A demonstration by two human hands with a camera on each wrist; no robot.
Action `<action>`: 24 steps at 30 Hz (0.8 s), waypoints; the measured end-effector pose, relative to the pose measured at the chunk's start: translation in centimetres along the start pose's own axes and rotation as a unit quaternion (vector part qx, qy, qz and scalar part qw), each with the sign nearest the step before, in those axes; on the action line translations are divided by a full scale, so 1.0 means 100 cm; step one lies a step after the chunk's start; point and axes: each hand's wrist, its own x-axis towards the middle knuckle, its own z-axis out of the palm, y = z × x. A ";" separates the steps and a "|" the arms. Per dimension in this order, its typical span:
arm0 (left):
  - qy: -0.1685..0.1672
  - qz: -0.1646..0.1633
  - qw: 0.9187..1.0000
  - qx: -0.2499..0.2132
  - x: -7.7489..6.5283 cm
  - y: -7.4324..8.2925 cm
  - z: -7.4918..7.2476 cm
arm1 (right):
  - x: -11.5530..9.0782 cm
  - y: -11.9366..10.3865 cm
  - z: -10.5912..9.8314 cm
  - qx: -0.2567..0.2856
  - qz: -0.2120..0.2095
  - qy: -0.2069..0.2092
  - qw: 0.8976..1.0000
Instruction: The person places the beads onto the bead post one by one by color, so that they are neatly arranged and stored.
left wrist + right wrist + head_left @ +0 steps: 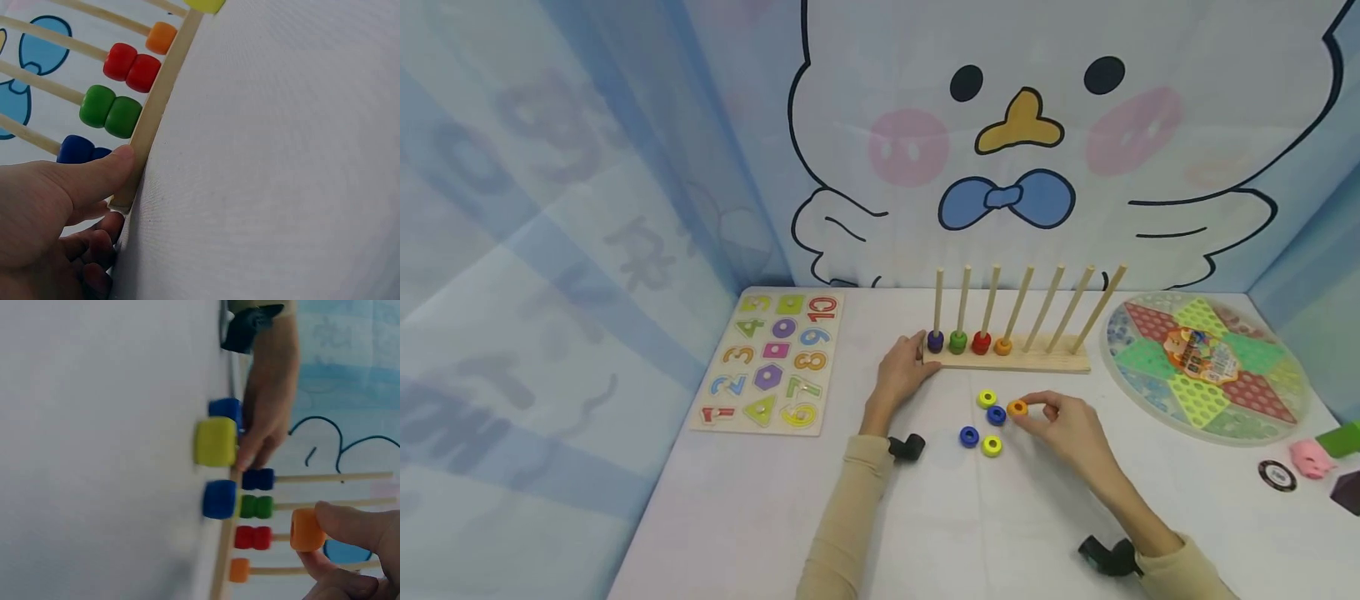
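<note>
My left hand (901, 375) grips the left end of a wooden peg stand (1007, 361), thumb on its front edge in the left wrist view. Between the thumb and fingers of my right hand (1071, 429) is an orange bead (306, 530), held just above the table in front of the stand. The first pegs carry blue beads (935, 341), green beads (110, 111), red beads (132, 67) and one orange bead (161, 38); three pegs to the right are bare. Loose yellow beads (992, 446) and blue beads (969, 437) lie left of my right hand.
A wooden number puzzle board (767, 362) lies at the left. To the right sits a round star-patterned game board (1210, 367). Beyond it are a black-and-white chip (1277, 476), a pink pig figure (1311, 458) and a green block (1339, 440). A printed curtain hangs behind the table.
</note>
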 end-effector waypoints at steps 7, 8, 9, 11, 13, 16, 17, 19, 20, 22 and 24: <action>-0.001 -0.002 1.000 0.001 0.000 0.001 -0.002 | 0.035 -0.051 -0.059 0.022 -0.064 0.105 0.992; -0.001 0.001 1.000 0.001 0.000 0.001 -0.003 | 0.041 -0.059 -0.067 0.024 -0.074 0.120 0.990; -0.001 0.003 1.000 0.001 0.001 0.001 -0.004 | 0.047 -0.065 -0.074 0.025 -0.086 0.136 0.987; 0.001 0.006 1.000 0.002 0.001 0.000 -0.005 | 0.058 -0.076 -0.084 0.025 -0.108 0.170 0.979; 0.002 0.005 1.000 0.002 0.001 0.000 -0.004 | 0.068 -0.083 -0.090 0.020 -0.121 0.198 0.972; -0.002 0.003 1.000 0.002 0.001 -0.001 -0.003 | 0.079 -0.088 -0.093 0.020 -0.120 0.210 0.970; -0.005 0.002 1.000 0.001 0.000 0.000 -0.003 | 0.081 -0.088 -0.093 0.020 -0.116 0.210 0.971; -0.009 0.002 1.000 0.001 0.000 0.000 -0.002 | 0.085 -0.087 -0.091 0.020 -0.106 0.202 0.973; -0.009 0.003 1.000 0.002 -0.001 0.000 -0.001 | 0.087 -0.086 -0.090 0.020 -0.103 0.199 0.974; -0.009 0.003 1.000 0.004 -0.001 0.001 -0.001 | 0.089 -0.084 -0.087 0.019 -0.102 0.194 0.975; -0.005 0.002 1.000 0.002 0.000 0.001 -0.001 | 0.089 -0.082 -0.085 0.021 -0.104 0.194 0.975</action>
